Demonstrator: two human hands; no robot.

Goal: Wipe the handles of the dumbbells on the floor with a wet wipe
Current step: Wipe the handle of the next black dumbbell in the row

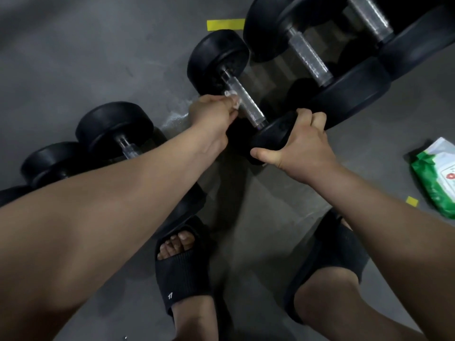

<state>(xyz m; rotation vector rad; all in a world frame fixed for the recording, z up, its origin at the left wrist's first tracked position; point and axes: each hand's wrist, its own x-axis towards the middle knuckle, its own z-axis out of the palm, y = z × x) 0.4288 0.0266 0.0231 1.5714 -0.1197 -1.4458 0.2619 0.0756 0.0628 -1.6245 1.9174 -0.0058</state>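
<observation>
A grey concrete floor [73, 57] runs under a row of black dumbbells lying side by side, with a strip of yellow tape [225, 24] stuck down at the far end of the row. The middle dumbbell [216, 57] lies at an angle, its knurled steel handle [247, 104] bare along most of its length. The left hand [213, 116] reaches in from the left with its fingers curled, pinching a crumpled white wet wipe [232, 98] against the far part of that handle. The right hand [302, 141] grips the near head [275, 134] of the same dumbbell, fingers hooked over its top edge and thumb spread along the rim. A larger dumbbell [307, 57] sits just beyond on the right, a smaller one [115, 129] to the left, partly behind the left forearm. A green-and-white pack of wipes [435, 175] lies on the floor at the right edge, well apart from the hands. Below are two feet in black slides [182, 271].
</observation>
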